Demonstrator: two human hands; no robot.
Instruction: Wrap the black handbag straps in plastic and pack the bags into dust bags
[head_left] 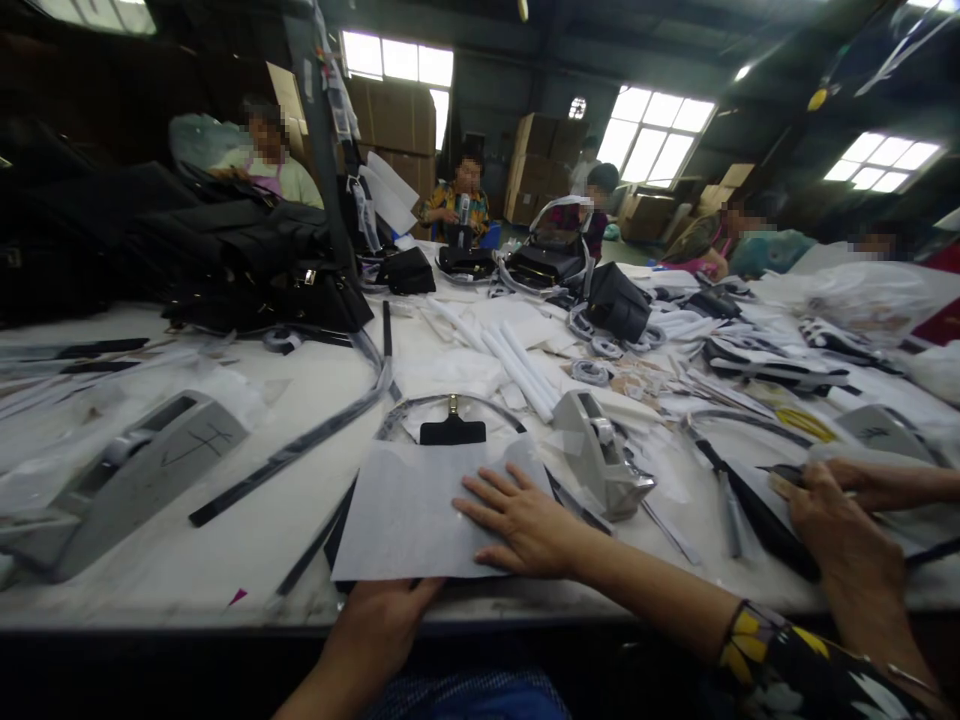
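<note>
A sheet of white paper [405, 510] lies over a black handbag [453, 433] in front of me at the table's near edge. The bag's dark tab with a gold clasp [453, 405] shows above the sheet, and its wrapped handle [397, 412] arches behind. My right hand [521, 525] rests flat on the paper's right side, fingers spread and holding nothing. At the lower edge of the paper and bag is my left hand [386, 615]; its fingers are hidden beneath that edge.
Tape dispensers stand left [157, 460] and right [600, 450]. A long wrapped strap [300, 455] lies to the left, black bags [247, 250] are piled behind it. At right, a co-worker's hands [840, 510] work on another bag. Several people sit across the table.
</note>
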